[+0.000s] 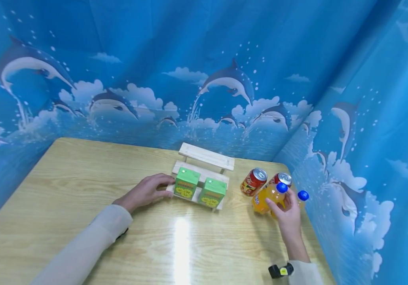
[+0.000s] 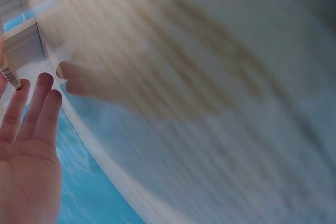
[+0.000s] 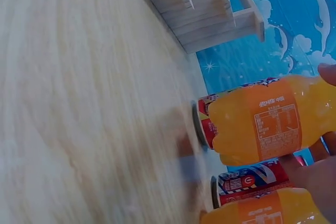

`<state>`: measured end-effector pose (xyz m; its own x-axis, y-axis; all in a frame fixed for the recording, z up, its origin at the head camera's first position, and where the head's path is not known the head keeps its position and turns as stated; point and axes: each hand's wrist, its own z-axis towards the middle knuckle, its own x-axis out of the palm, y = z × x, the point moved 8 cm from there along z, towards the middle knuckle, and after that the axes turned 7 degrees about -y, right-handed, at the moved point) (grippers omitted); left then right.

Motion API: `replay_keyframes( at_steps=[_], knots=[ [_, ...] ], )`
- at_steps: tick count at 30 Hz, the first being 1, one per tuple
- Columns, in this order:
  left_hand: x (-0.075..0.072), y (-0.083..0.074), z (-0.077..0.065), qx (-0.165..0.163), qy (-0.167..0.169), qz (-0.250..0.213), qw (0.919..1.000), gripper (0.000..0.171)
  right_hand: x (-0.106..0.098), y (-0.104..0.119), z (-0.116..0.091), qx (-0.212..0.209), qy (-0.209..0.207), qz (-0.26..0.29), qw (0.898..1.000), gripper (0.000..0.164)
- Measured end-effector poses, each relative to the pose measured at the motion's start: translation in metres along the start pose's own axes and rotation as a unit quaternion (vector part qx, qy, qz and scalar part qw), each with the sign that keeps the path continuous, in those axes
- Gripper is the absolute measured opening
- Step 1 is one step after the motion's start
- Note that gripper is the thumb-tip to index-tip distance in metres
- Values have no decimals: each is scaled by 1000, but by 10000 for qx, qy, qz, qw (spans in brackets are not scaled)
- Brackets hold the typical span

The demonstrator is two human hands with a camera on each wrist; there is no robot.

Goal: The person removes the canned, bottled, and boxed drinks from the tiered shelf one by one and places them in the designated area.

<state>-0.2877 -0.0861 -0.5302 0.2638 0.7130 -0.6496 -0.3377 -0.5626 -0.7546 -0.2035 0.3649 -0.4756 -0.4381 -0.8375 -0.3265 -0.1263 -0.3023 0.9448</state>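
Observation:
At the left end of a small white wooden rack (image 1: 206,155), my left hand (image 1: 150,192) holds the edge of a board between thumb and fingers. Its fingers (image 2: 39,106) show against the wood in the left wrist view. Two green drink cartons (image 1: 186,183) stand on the rack's lower step. My right hand (image 1: 289,213) grips an orange soda bottle (image 1: 266,198) with a blue cap, near its top. That bottle leans in the head view; whether its base touches the table I cannot tell. A second orange soda bottle (image 3: 268,208) stands beside it, partly hidden by the hand.
Two red soda cans (image 1: 253,182) stand behind the bottles on the right part of the wooden table (image 1: 147,245). A blue curtain (image 1: 136,59) printed with dolphins closes off the back and right side.

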Motion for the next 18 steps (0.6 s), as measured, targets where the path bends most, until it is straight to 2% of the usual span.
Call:
replay_keyframes(
  at_steps=[5, 18],
  knots=[
    [0, 0, 0, -12, -7, 22, 10000, 62, 4, -3, -3, 36, 59, 63, 10000, 79],
    [1, 0, 1, -40, -4, -24, 10000, 62, 11, -10, -6, -59, 110, 54, 9999, 71]
  ],
)
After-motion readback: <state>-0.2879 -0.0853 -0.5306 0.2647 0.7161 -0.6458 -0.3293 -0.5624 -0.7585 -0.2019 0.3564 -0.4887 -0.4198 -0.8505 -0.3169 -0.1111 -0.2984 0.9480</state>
